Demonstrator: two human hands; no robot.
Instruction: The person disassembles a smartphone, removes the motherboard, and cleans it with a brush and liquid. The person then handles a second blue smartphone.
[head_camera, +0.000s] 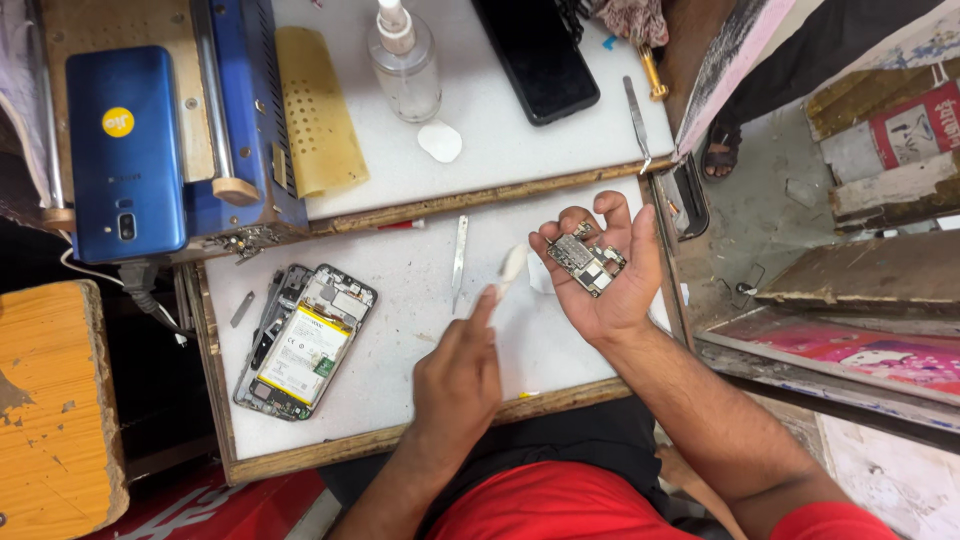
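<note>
The white work board (420, 290), framed in worn wood, served as the landmark for everything. Beyond its far edge lay a second white board (500, 120) carrying a clear bottle (405, 65) with a pump top, a dark phone (537, 55) face down, a perforated yellow sheet (318, 105) and a white pad (440, 141). To the far left of the work board a blue phone (125, 150) rested on a blue machine (245, 110).

On the work board's left part lay an opened phone (305, 340), its back cover off, showing a pale battery with a yellow stripe and dark frame edges. Near the board's middle lay a slim metal blade (459, 260).

Over the board's right edge the right hand (605, 280) was held palm up, fingers curled loosely, cradling a small circuit board (585, 262). That circuit board was irregular in outline, dark with silver metal shields and tiny components, and it lay flat against the palm and finger bases.

Above the board's near middle the left hand (460, 375) was closed around a small white tool (510, 268), pinched between thumb and forefinger; its pale tip pointed toward the circuit board and stood just beside the right thumb.
</note>
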